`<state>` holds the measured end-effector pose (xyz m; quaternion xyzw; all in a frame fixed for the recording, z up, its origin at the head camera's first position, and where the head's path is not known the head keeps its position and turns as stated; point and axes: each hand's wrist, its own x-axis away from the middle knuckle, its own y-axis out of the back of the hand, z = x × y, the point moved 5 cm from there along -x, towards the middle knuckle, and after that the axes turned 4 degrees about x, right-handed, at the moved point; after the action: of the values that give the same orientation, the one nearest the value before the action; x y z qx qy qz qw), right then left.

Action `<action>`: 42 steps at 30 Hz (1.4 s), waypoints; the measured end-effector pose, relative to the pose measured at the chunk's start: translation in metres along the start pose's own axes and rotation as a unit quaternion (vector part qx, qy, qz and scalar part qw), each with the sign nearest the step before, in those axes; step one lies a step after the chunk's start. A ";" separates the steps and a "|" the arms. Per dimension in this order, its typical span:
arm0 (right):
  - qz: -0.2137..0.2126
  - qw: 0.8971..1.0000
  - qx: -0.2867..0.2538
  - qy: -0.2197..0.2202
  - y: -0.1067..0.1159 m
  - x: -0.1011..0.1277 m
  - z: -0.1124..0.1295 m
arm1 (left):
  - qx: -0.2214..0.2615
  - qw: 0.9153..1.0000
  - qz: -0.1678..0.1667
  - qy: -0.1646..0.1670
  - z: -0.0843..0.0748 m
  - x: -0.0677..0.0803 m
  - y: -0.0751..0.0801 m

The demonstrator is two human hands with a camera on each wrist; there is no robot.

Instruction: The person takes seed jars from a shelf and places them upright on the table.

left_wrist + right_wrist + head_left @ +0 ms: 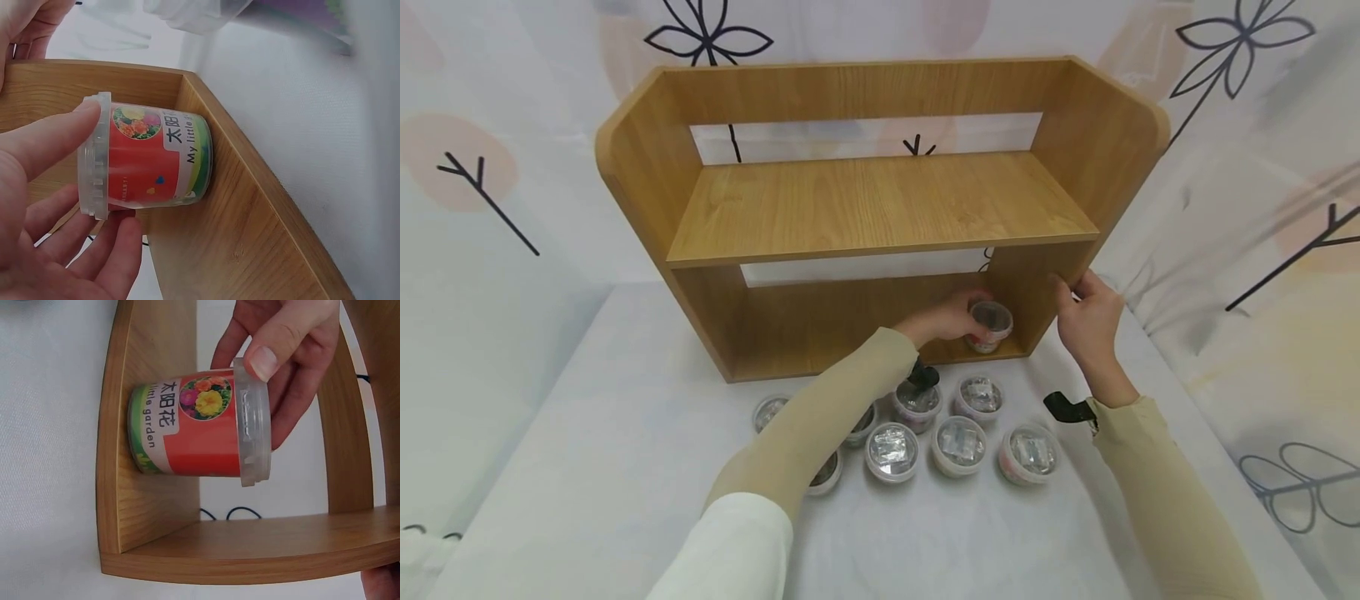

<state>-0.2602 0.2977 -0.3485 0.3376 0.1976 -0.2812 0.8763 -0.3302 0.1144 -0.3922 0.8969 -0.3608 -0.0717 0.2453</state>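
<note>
At the right end of the lower shelf, my left hand (951,318) holds a small clear-lidded plastic tub (990,325), its thumb and fingers around the lid rim. The tub stands upright, its base at the shelf board, close to the front edge. Its red label (142,153) has a flower picture and a green band at the bottom. My right hand (1090,321) grips the front edge of the right side panel of the wooden shelf unit (880,204); in the right wrist view only its fingertips (381,584) show.
Several similar lidded tubs stand on the white-covered table (602,467) in front of the shelf, among them one tub (1028,454) at the right and another tub (892,452) in the middle. My left sleeve (808,425) hides part of this group. A patterned cloth (865,25) hangs behind.
</note>
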 end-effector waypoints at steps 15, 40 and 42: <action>-0.015 1.000 0.001 0.016 -0.004 -0.001 0.000 | 0.022 1.000 0.008 0.013 -0.007 0.010 0.008; 0.098 0.995 0.028 0.019 0.015 -0.009 -0.005 | -0.079 0.995 0.040 -0.056 -0.053 0.037 -0.012; 0.103 0.994 0.027 0.018 0.016 -0.009 -0.005 | -0.086 0.994 0.047 -0.054 -0.054 0.038 -0.017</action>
<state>-0.2582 0.3145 -0.3396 0.3845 0.1704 -0.1884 0.8875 -0.2754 0.1196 -0.3516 0.8494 -0.4080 -0.1387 0.3045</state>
